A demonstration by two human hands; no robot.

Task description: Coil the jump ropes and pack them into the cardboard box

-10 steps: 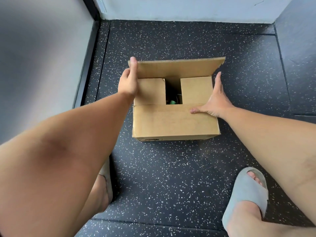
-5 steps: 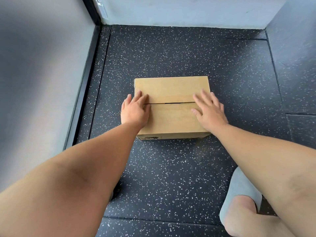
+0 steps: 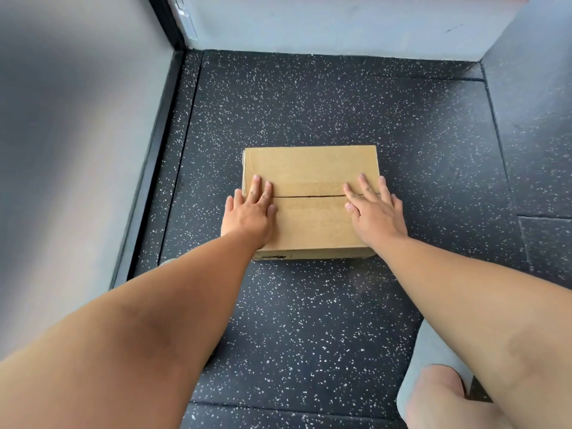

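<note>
the plain brown rectangular cardboard box (image 3: 309,168) is sitting flat on the dark speckled rubber floor (image 3: 309,97), tucked toward the corner where the pale walls (image 3: 340,26) meet. its two top flaps are folded down and meet in a thin dark seam (image 3: 309,196) running side to side across the lid, so you can't see what's inside

the person is leaning over it with both bare arms stretched out. left hand (image 3: 247,216) is laid palm down on the left end of the lid, hanging a bit over that edge, fingers (image 3: 256,187) straight and reaching across the seam. right hand (image 3: 376,216) does the same on the right end, fingers (image 3: 365,185) spread out flat over the seam, pinky side just off the box edge. neither hand is gripping anything, they're just pressing flat on the cardboard

bottom right there's a foot in a light grey slide sandal (image 3: 433,345) on the floor, well apart from the box
</note>
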